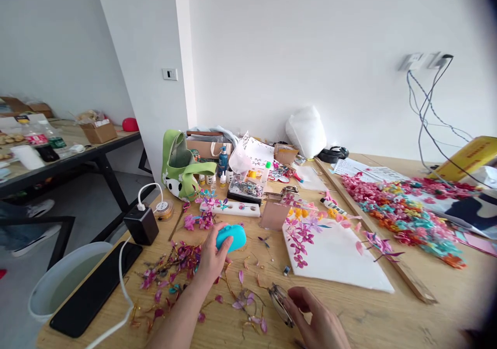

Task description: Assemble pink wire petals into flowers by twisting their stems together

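My left hand (212, 258) is stretched out over the wooden table (349, 307) with its fingers wrapped on a turquoise pouch-like case (232, 236). Loose pink and purple wire flowers (174, 266) lie scattered around and under that hand. My right hand (314, 320) rests near the table's front edge, its fingers curled against a small round clear object with a metal rim (280, 301). A white board (341, 256) carrying several pink flowers lies just right of both hands.
A black charger block (141, 224) with white cable and a long black pad (93, 289) lie at the left. A pale bucket (62, 281) stands off the table's left corner. A green panda bag (182, 165), small bottles and boxes crowd the back. Colourful flower heaps (404, 209) fill the right.
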### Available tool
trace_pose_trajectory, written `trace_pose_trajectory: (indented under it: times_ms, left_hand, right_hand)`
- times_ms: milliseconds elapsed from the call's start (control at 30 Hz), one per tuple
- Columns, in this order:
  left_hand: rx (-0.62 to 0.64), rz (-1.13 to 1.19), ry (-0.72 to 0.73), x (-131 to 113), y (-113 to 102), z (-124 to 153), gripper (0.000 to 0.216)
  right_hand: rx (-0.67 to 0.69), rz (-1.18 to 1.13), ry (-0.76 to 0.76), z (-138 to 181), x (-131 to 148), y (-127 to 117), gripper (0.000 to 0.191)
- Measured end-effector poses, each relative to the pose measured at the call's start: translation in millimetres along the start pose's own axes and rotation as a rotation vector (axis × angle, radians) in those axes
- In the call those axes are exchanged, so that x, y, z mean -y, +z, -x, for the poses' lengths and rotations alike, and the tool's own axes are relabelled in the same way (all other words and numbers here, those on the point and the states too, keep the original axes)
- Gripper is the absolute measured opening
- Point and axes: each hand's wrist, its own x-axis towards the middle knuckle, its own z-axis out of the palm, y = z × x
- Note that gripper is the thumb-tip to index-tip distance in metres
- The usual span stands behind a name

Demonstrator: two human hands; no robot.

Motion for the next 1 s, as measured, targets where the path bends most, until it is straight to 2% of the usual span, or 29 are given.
trace_pose_trajectory:
  times_ms: [100,267,433,567,700,800,1000]
  left_hand:
    - [0.019,-0.017,0.006,3,0,0,0.039]
    - [0.012,-0.037,0.019,7,0,0,0.035]
    - [0.029,-0.075,0.059,9,1,1,0.032]
    - [0.021,-0.172,0.179,6,1,0,0.030]
    - [-0.001,-0.301,0.317,2,1,-2,0.037]
    - [-0.009,-0.391,0.382,2,1,-5,0.028]
    - [-0.031,-0.492,0.476,7,0,-7,0.030]
  right_hand:
    - [-0.008,0.026,-0.025,-1,-4,3,0.028]
    - [-0.094,0.087,-0.053,-2,-11,7,0.025]
    - [-0.130,0.166,-0.080,-1,-6,8,0.023]
    - [-0.164,0.211,-0.127,1,0,6,0.022]
    - [-0.183,0.232,-0.175,2,0,7,0.020]
    - [-0.205,0.246,-0.206,2,-4,9,0.019]
    - [-0.246,0.304,-0.279,1,-7,12,0.015]
